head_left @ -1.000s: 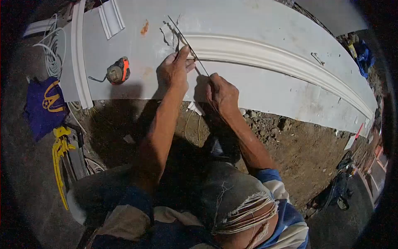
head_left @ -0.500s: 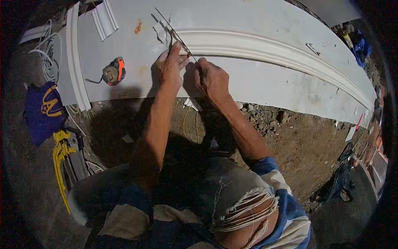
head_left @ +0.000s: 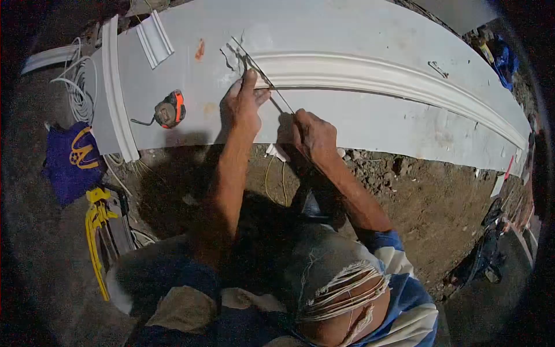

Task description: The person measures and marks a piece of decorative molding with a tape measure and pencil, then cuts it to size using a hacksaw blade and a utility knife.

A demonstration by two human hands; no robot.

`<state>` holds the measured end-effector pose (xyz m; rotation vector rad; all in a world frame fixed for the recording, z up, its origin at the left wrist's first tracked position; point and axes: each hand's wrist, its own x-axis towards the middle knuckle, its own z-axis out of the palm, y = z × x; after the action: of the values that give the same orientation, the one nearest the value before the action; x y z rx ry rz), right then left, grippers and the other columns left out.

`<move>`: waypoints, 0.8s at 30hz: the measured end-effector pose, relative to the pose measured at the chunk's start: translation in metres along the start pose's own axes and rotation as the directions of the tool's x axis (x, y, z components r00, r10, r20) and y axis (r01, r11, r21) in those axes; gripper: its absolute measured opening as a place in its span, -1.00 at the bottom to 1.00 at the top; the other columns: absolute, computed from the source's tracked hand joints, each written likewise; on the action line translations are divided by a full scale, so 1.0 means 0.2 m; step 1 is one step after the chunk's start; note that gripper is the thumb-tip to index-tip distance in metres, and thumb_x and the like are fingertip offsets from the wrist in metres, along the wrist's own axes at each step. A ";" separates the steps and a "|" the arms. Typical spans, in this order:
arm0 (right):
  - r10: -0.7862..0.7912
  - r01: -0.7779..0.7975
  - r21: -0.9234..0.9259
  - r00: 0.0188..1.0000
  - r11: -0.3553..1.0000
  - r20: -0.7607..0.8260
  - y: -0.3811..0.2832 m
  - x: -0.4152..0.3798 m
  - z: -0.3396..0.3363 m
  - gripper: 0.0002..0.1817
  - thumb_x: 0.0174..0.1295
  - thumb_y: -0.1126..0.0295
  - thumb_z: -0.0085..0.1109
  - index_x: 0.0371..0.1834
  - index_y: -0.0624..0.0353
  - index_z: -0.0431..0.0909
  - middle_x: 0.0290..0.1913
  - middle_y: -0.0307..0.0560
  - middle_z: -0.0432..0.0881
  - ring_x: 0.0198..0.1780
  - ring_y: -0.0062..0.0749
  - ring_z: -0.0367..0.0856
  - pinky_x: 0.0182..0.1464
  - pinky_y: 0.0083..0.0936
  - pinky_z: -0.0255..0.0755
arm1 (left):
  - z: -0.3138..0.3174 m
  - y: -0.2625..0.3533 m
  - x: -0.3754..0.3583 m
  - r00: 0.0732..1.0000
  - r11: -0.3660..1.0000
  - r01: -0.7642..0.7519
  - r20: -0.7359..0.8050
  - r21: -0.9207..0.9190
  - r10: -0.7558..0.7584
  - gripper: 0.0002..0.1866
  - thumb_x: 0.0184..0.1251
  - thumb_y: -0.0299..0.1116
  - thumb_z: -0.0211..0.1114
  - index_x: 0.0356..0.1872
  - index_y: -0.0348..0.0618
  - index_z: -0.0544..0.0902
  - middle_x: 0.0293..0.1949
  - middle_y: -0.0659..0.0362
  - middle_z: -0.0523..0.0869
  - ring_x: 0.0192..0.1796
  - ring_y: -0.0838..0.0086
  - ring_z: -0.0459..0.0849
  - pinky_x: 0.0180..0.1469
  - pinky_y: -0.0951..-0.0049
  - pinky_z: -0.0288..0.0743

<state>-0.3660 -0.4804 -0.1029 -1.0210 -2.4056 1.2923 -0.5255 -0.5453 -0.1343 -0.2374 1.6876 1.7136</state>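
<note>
A long white moulding [head_left: 370, 72] with a ridged profile lies across the pale board. My left hand [head_left: 245, 105] grips its left end, thumb on top and fingers at the near edge. A thin, dark saw blade [head_left: 263, 74] crosses the moulding at a slant beside my left thumb. The near end of that blade is in my right hand [head_left: 315, 135], whose fingers are closed around it. My right hand hangs over the board's near edge, apart from the moulding. Whether the blade has cut into the moulding is too small to tell.
The pale board [head_left: 347, 115] bears a tape measure [head_left: 169, 110], a moulding strip [head_left: 118, 92] and a short offcut [head_left: 155, 40]. At left are coiled white cable [head_left: 82, 95], a purple cloth [head_left: 74, 162] and a yellow-handled tool [head_left: 95, 225]. Rubble [head_left: 399, 173] lies below the board.
My right hand has drawn the saw blade back toward my body, down and to the right. My left hand stays on the moulding's end. The whole view has shifted slightly.
</note>
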 end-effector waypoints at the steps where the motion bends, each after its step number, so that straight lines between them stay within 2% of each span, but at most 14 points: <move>1: -0.033 0.033 0.013 0.999 0.999 -0.002 0.02 -0.01 0.00 -0.90 0.22 0.38 0.14 -0.39 0.13 0.47 -0.52 0.00 0.56 -0.44 -0.04 0.60 -0.37 -0.25 0.45 | 0.01 0.01 0.00 1.000 1.000 -0.014 -0.001 0.018 0.014 -0.35 0.27 -0.09 0.39 0.21 -0.39 0.45 -0.05 0.08 0.64 -0.15 0.27 0.69 -0.13 0.34 0.70; 4: -0.139 0.137 -0.045 0.989 0.990 -0.056 0.02 0.05 0.05 -0.89 0.18 0.40 0.16 -0.28 0.13 0.47 -0.43 0.06 0.60 -0.40 0.05 0.62 -0.35 -0.19 0.46 | 0.02 0.00 -0.04 1.000 0.999 -0.008 0.027 0.035 0.007 -0.35 0.27 -0.03 0.38 0.18 -0.36 0.46 -0.06 0.07 0.62 -0.12 0.30 0.64 -0.06 0.33 0.65; 6: -0.146 0.146 -0.014 0.989 0.989 -0.037 0.03 0.14 0.09 -0.88 0.18 0.38 0.18 -0.28 0.12 0.48 -0.42 0.06 0.60 -0.41 0.07 0.61 -0.36 -0.19 0.46 | 0.03 0.01 -0.03 0.998 0.999 -0.031 0.058 0.021 0.030 -0.35 0.27 0.02 0.37 0.15 -0.33 0.48 -0.08 0.08 0.60 -0.09 0.34 0.60 0.00 0.34 0.61; 8: -0.133 0.133 0.007 0.990 0.991 -0.049 0.01 0.05 0.04 -0.88 0.18 0.38 0.19 -0.29 0.12 0.47 -0.42 0.06 0.60 -0.41 0.08 0.60 -0.36 -0.18 0.46 | 0.03 0.02 -0.02 1.000 1.000 -0.005 -0.005 0.014 0.005 -0.35 0.27 0.01 0.38 0.16 -0.35 0.46 -0.11 0.09 0.59 -0.10 0.33 0.60 0.02 0.33 0.61; 10: -0.115 0.116 0.021 0.992 0.993 -0.061 0.02 0.00 -0.01 -0.88 0.19 0.37 0.19 -0.29 0.12 0.47 -0.43 0.07 0.60 -0.41 0.09 0.60 -0.36 -0.18 0.46 | 0.03 0.03 -0.03 1.000 0.999 -0.002 0.007 0.053 0.002 -0.35 0.28 0.00 0.37 0.16 -0.36 0.46 -0.13 0.04 0.60 -0.09 0.32 0.61 0.00 0.38 0.60; 12: -0.076 0.075 0.044 0.997 0.996 0.013 0.06 -0.06 -0.03 -0.88 0.19 0.37 0.19 -0.30 0.11 0.47 -0.44 0.08 0.59 -0.42 0.10 0.59 -0.38 -0.17 0.43 | 0.04 0.02 -0.05 1.000 0.998 -0.019 -0.004 0.054 0.019 -0.35 0.28 0.02 0.37 0.13 -0.37 0.46 -0.13 0.02 0.60 -0.09 0.32 0.61 0.00 0.39 0.60; 13: -0.056 0.058 -0.026 0.996 0.998 0.063 0.01 -0.02 -0.04 -0.87 0.17 0.37 0.19 -0.29 0.11 0.46 -0.44 0.08 0.58 -0.40 0.09 0.60 -0.37 -0.16 0.45 | 0.02 0.02 -0.06 1.000 0.997 -0.023 0.019 0.072 0.022 -0.35 0.28 0.03 0.36 0.12 -0.37 0.46 -0.13 0.02 0.60 -0.10 0.31 0.61 0.00 0.39 0.59; 14: -0.140 0.140 -0.022 0.990 0.990 -0.018 0.05 0.04 0.03 -0.86 0.16 0.36 0.18 -0.30 0.12 0.45 -0.44 0.07 0.57 -0.39 0.08 0.60 -0.37 -0.15 0.45 | 0.02 0.03 -0.06 0.998 0.996 -0.038 0.050 0.082 0.034 -0.34 0.28 0.04 0.36 0.12 -0.38 0.46 -0.12 0.01 0.60 -0.11 0.31 0.62 0.00 0.40 0.59; 18: -0.170 0.165 -0.076 0.983 0.983 -0.062 0.02 0.11 0.08 -0.86 0.16 0.37 0.17 -0.28 0.11 0.45 -0.46 0.05 0.57 -0.39 0.07 0.60 -0.38 -0.15 0.46 | 0.01 0.03 -0.04 0.999 0.999 -0.002 0.037 0.038 0.000 -0.32 0.29 0.04 0.35 0.15 -0.40 0.45 -0.06 0.01 0.60 -0.06 0.29 0.63 0.04 0.39 0.58; 19: -0.120 0.120 0.011 0.993 0.993 -0.022 0.06 0.04 0.05 -0.87 0.17 0.37 0.17 -0.28 0.12 0.46 -0.46 0.04 0.58 -0.39 0.06 0.60 -0.38 -0.17 0.47 | 0.02 0.03 -0.03 1.000 0.998 -0.015 0.014 0.064 0.015 -0.31 0.29 0.02 0.36 0.19 -0.41 0.43 -0.04 0.02 0.60 -0.04 0.29 0.63 0.07 0.36 0.57; 20: -0.064 0.061 0.097 0.998 0.993 0.029 0.10 -0.03 0.02 -0.88 0.17 0.38 0.17 -0.28 0.12 0.46 -0.47 0.03 0.58 -0.40 0.05 0.61 -0.39 -0.19 0.47 | 0.02 0.02 -0.02 0.999 1.000 -0.002 0.041 0.007 0.002 -0.31 0.30 -0.02 0.36 0.21 -0.41 0.41 -0.06 0.04 0.62 -0.05 0.30 0.63 0.10 0.35 0.56; 21: -0.161 0.162 0.012 0.987 0.987 -0.022 0.11 -0.07 -0.02 -0.91 0.20 0.39 0.16 -0.31 0.12 0.47 -0.49 -0.01 0.58 -0.41 0.03 0.61 -0.40 -0.23 0.48 | 0.03 0.02 -0.02 1.000 1.000 -0.022 0.021 0.015 0.021 -0.38 0.32 -0.03 0.33 0.15 -0.40 0.48 -0.09 0.04 0.63 -0.11 0.34 0.65 0.05 0.37 0.61; 22: -0.157 0.157 0.011 0.988 0.988 -0.011 0.12 -0.05 0.00 -0.91 0.20 0.39 0.16 -0.31 0.12 0.47 -0.49 -0.01 0.58 -0.41 0.03 0.61 -0.40 -0.23 0.48 | 0.03 0.02 -0.02 0.999 0.999 -0.036 -0.002 0.025 0.036 -0.44 0.35 -0.03 0.30 0.09 -0.38 0.54 -0.12 0.05 0.65 -0.16 0.37 0.66 -0.01 0.39 0.65; 24: -0.181 0.185 0.029 0.978 0.982 -0.105 0.11 0.00 0.06 -0.89 0.21 0.35 0.15 -0.33 0.12 0.48 -0.48 0.01 0.58 -0.40 0.03 0.62 -0.39 -0.22 0.48 | 0.00 0.02 -0.04 0.997 0.993 -0.053 0.065 0.106 0.046 -0.42 0.35 -0.01 0.30 0.10 -0.38 0.53 -0.11 0.02 0.66 -0.12 0.35 0.67 0.01 0.43 0.63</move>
<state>-0.3620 -0.4795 -0.1275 -0.8125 -2.3269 1.1883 -0.5218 -0.5477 -0.1267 -0.0922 1.7467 1.6426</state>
